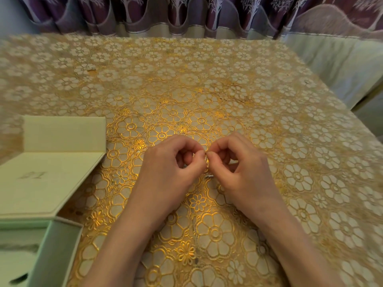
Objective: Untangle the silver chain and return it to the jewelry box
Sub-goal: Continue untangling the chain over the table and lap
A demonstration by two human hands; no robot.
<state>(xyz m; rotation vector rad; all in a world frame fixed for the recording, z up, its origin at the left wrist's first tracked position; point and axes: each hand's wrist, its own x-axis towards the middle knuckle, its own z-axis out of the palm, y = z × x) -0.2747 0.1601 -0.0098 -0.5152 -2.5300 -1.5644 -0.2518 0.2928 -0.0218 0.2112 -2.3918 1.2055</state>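
My left hand (174,164) and my right hand (238,164) meet fingertip to fingertip just above the table, near its middle front. Both pinch the thin silver chain (207,162) between thumb and forefinger. A small bright piece of the chain (209,176) hangs below the fingers; most of it is hidden by my hands. The pale green jewelry box (58,241) stands open at the left front edge, its lid (51,179) folded back flat on the table.
A gold floral lace tablecloth (207,90) covers the whole table. Purple patterned curtains (186,15) hang behind the far edge. A pale fabric-covered seat (342,65) sits past the table's right side.
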